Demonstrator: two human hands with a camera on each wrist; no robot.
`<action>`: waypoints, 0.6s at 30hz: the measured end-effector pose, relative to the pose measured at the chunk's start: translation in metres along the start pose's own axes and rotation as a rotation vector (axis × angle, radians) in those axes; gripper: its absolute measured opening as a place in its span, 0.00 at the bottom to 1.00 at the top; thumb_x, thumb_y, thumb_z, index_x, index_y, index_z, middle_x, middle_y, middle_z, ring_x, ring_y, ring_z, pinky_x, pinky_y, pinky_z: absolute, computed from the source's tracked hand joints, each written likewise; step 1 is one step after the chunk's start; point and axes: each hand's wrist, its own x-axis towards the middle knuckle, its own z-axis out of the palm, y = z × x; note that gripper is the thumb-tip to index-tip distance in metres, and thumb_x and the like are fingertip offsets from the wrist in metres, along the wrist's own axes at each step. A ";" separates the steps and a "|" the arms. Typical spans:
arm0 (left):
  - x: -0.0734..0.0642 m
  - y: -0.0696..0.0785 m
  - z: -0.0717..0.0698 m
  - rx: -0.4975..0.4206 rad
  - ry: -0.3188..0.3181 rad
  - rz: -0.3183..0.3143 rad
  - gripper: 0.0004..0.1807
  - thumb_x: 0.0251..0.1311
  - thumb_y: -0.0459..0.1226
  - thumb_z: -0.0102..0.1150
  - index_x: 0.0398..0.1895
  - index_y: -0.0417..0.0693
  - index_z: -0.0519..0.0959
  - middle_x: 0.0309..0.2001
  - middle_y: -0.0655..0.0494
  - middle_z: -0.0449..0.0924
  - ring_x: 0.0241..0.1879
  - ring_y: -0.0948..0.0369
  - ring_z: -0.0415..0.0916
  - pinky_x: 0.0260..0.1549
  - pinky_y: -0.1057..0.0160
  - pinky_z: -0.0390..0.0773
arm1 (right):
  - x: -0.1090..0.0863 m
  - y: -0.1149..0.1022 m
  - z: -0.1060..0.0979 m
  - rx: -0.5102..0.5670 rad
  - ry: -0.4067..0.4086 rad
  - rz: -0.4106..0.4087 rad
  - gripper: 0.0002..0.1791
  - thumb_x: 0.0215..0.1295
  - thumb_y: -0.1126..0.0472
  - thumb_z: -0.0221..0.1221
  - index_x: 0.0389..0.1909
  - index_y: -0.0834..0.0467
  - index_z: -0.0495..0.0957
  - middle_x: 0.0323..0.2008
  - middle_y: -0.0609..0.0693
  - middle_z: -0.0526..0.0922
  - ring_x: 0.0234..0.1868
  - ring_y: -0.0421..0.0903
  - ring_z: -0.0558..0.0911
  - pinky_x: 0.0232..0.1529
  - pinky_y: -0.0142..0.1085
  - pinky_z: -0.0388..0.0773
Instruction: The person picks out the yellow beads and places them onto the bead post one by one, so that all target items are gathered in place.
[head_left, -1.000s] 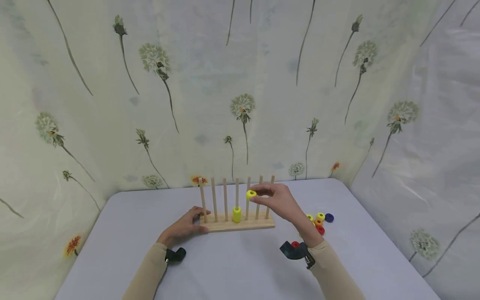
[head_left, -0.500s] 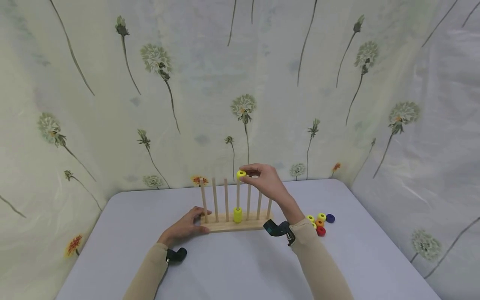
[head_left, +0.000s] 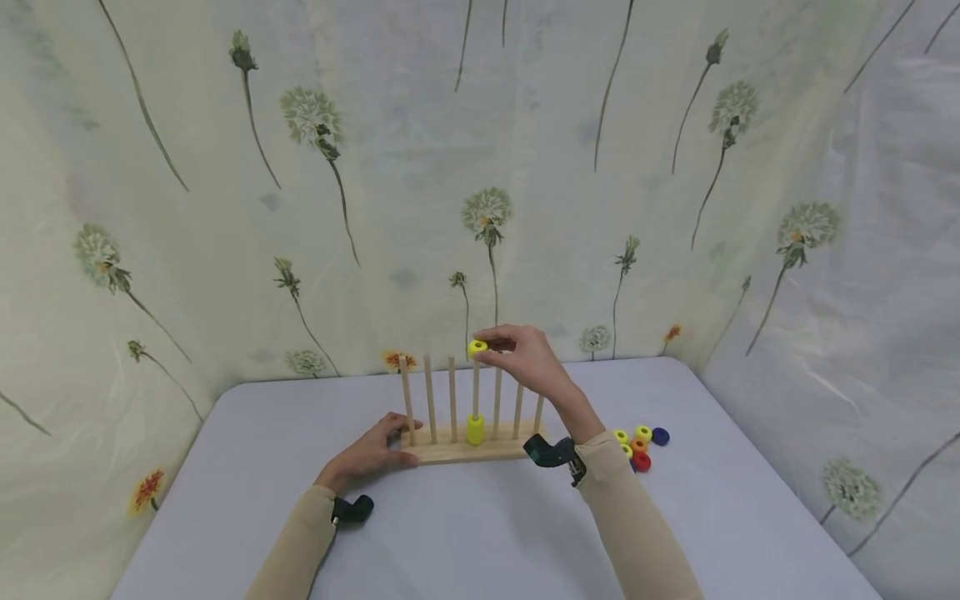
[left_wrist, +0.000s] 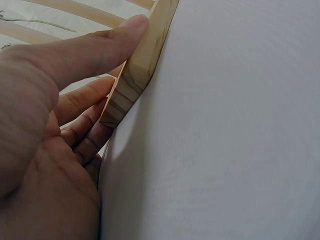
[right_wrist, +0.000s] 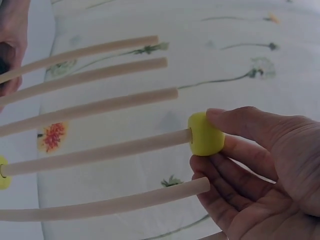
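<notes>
A wooden peg rack [head_left: 465, 452] with a row of upright pegs stands on the table. My left hand [head_left: 369, 454] holds the left end of its base, thumb at the front and fingers behind, as the left wrist view also shows. Between thumb and fingers my right hand [head_left: 531, 362] pinches a yellow bead [right_wrist: 206, 134]. That bead sits at the top of the middle peg [right_wrist: 100, 154], the peg's tip at its hole. Lower on this peg, yellow beads [head_left: 475, 430] rest against the base. The other visible pegs carry no beads.
Right of the rack lies a loose group of beads: several yellow ones [head_left: 642, 433], an orange bead [head_left: 638, 447], a red bead [head_left: 641, 462] and a dark blue bead [head_left: 660, 436]. A flower-printed curtain [head_left: 405, 183] hangs behind the table [head_left: 450, 533].
My right hand has moved up and left with the yellow bead, from in front of a peg right of the middle to the middle peg's top. The left hand has stayed on the base.
</notes>
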 end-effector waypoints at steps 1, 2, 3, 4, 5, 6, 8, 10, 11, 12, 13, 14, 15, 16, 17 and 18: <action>0.000 0.000 0.000 0.001 0.001 -0.001 0.32 0.47 0.47 0.73 0.58 0.58 0.75 0.60 0.54 0.66 0.63 0.53 0.59 0.65 0.43 0.54 | 0.000 0.001 0.000 -0.001 -0.002 -0.002 0.19 0.60 0.55 0.66 0.53 0.53 0.81 0.49 0.49 0.84 0.48 0.45 0.83 0.47 0.38 0.80; 0.001 0.000 0.000 0.001 0.003 -0.002 0.32 0.47 0.47 0.73 0.58 0.58 0.75 0.60 0.53 0.67 0.64 0.52 0.60 0.65 0.43 0.54 | 0.000 0.001 0.000 -0.002 -0.006 -0.004 0.20 0.60 0.54 0.66 0.53 0.53 0.81 0.49 0.49 0.84 0.48 0.45 0.83 0.47 0.38 0.80; 0.001 0.001 0.000 0.001 0.002 -0.007 0.32 0.47 0.47 0.73 0.58 0.58 0.75 0.60 0.54 0.66 0.64 0.53 0.59 0.66 0.43 0.54 | 0.000 0.002 0.000 -0.005 -0.009 -0.005 0.20 0.60 0.54 0.66 0.53 0.53 0.81 0.48 0.49 0.84 0.47 0.45 0.83 0.46 0.38 0.80; 0.001 0.001 0.001 0.003 0.004 -0.009 0.32 0.47 0.47 0.73 0.58 0.58 0.75 0.60 0.54 0.66 0.64 0.53 0.59 0.66 0.43 0.54 | 0.000 0.002 0.000 -0.008 -0.012 -0.007 0.20 0.60 0.54 0.66 0.53 0.54 0.81 0.48 0.49 0.84 0.47 0.45 0.83 0.46 0.38 0.80; 0.001 0.001 0.001 0.005 0.003 -0.012 0.32 0.47 0.47 0.73 0.59 0.58 0.75 0.60 0.54 0.66 0.64 0.53 0.59 0.66 0.43 0.54 | 0.000 0.003 0.000 -0.008 -0.014 -0.006 0.20 0.60 0.54 0.66 0.53 0.54 0.81 0.48 0.49 0.84 0.47 0.45 0.83 0.46 0.38 0.80; 0.001 0.001 0.001 0.004 0.005 -0.013 0.32 0.47 0.47 0.73 0.58 0.58 0.75 0.60 0.54 0.66 0.64 0.53 0.59 0.66 0.43 0.54 | 0.000 0.003 0.001 -0.010 -0.015 -0.005 0.20 0.60 0.54 0.66 0.53 0.54 0.81 0.48 0.48 0.84 0.47 0.45 0.82 0.46 0.38 0.80; 0.001 0.001 0.000 0.007 0.006 -0.011 0.32 0.48 0.46 0.73 0.59 0.58 0.75 0.60 0.54 0.67 0.64 0.53 0.59 0.65 0.43 0.54 | 0.000 0.003 0.001 -0.017 -0.015 -0.002 0.20 0.60 0.53 0.66 0.53 0.53 0.81 0.49 0.48 0.84 0.47 0.45 0.82 0.46 0.39 0.80; 0.001 0.001 0.000 0.004 0.005 -0.009 0.31 0.48 0.46 0.73 0.59 0.57 0.75 0.60 0.53 0.67 0.64 0.53 0.59 0.65 0.43 0.54 | 0.001 0.002 0.002 -0.019 -0.015 0.003 0.19 0.60 0.53 0.66 0.52 0.53 0.81 0.49 0.48 0.84 0.48 0.45 0.82 0.47 0.39 0.80; 0.001 0.001 0.000 0.005 0.006 -0.010 0.32 0.48 0.46 0.73 0.58 0.57 0.75 0.60 0.53 0.66 0.64 0.53 0.59 0.65 0.44 0.54 | 0.001 0.002 0.002 -0.021 -0.016 0.006 0.19 0.61 0.53 0.65 0.52 0.52 0.81 0.50 0.48 0.84 0.49 0.45 0.82 0.48 0.40 0.79; 0.000 0.002 0.000 0.003 0.008 -0.009 0.32 0.47 0.46 0.74 0.58 0.58 0.75 0.60 0.53 0.67 0.64 0.53 0.59 0.66 0.44 0.53 | 0.001 0.002 0.002 -0.024 -0.017 0.005 0.19 0.61 0.53 0.65 0.52 0.52 0.81 0.50 0.48 0.83 0.50 0.46 0.82 0.48 0.40 0.79; 0.000 0.003 0.000 0.004 0.007 -0.007 0.32 0.47 0.46 0.74 0.58 0.57 0.75 0.60 0.53 0.67 0.64 0.53 0.59 0.65 0.44 0.54 | 0.001 0.002 0.002 -0.025 -0.018 0.006 0.19 0.61 0.53 0.65 0.53 0.52 0.81 0.51 0.48 0.83 0.50 0.46 0.81 0.49 0.41 0.79; -0.001 0.003 0.000 0.001 0.006 -0.008 0.32 0.48 0.46 0.73 0.59 0.58 0.75 0.60 0.53 0.66 0.64 0.53 0.59 0.66 0.44 0.53 | 0.000 0.002 0.002 -0.025 -0.018 0.005 0.19 0.61 0.53 0.65 0.53 0.52 0.81 0.52 0.49 0.83 0.51 0.46 0.81 0.50 0.41 0.78; -0.001 0.002 0.000 0.003 0.005 -0.007 0.32 0.48 0.46 0.73 0.59 0.57 0.75 0.60 0.53 0.66 0.64 0.53 0.59 0.66 0.44 0.53 | 0.000 0.002 0.002 -0.021 -0.018 0.006 0.19 0.61 0.53 0.65 0.53 0.52 0.81 0.52 0.49 0.83 0.52 0.47 0.81 0.51 0.41 0.78; -0.001 0.003 0.001 0.004 0.005 -0.007 0.32 0.48 0.46 0.73 0.59 0.58 0.75 0.60 0.53 0.66 0.64 0.53 0.59 0.66 0.44 0.53 | 0.000 0.002 0.002 -0.021 -0.018 0.002 0.19 0.62 0.52 0.64 0.53 0.52 0.80 0.53 0.49 0.82 0.53 0.47 0.81 0.52 0.42 0.78; -0.001 0.003 0.000 0.003 0.004 -0.008 0.32 0.48 0.46 0.73 0.59 0.57 0.75 0.60 0.53 0.66 0.64 0.53 0.59 0.66 0.44 0.53 | -0.001 0.002 0.002 -0.016 -0.016 0.003 0.19 0.62 0.52 0.64 0.54 0.51 0.80 0.53 0.49 0.82 0.53 0.47 0.81 0.52 0.42 0.78; -0.001 0.003 0.000 0.000 0.001 -0.006 0.32 0.48 0.46 0.73 0.59 0.57 0.75 0.60 0.53 0.66 0.64 0.53 0.59 0.66 0.43 0.53 | -0.001 0.002 0.002 -0.008 -0.012 0.003 0.19 0.62 0.52 0.64 0.53 0.51 0.80 0.53 0.49 0.82 0.53 0.47 0.81 0.52 0.42 0.78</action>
